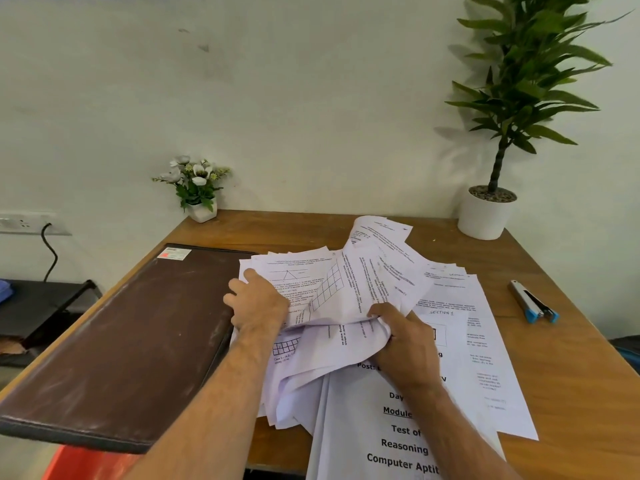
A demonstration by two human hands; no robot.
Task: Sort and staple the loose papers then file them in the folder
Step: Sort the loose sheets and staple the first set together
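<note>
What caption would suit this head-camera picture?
Both hands, left and right, gather loose papers beside a closed brown folder; the stapler waits.

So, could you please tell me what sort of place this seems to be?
Probably an office desk: a wooden table against a plain white wall, strewn with printed white exam papers, a closed brown leather folder and a grey-and-blue stapler.
</note>
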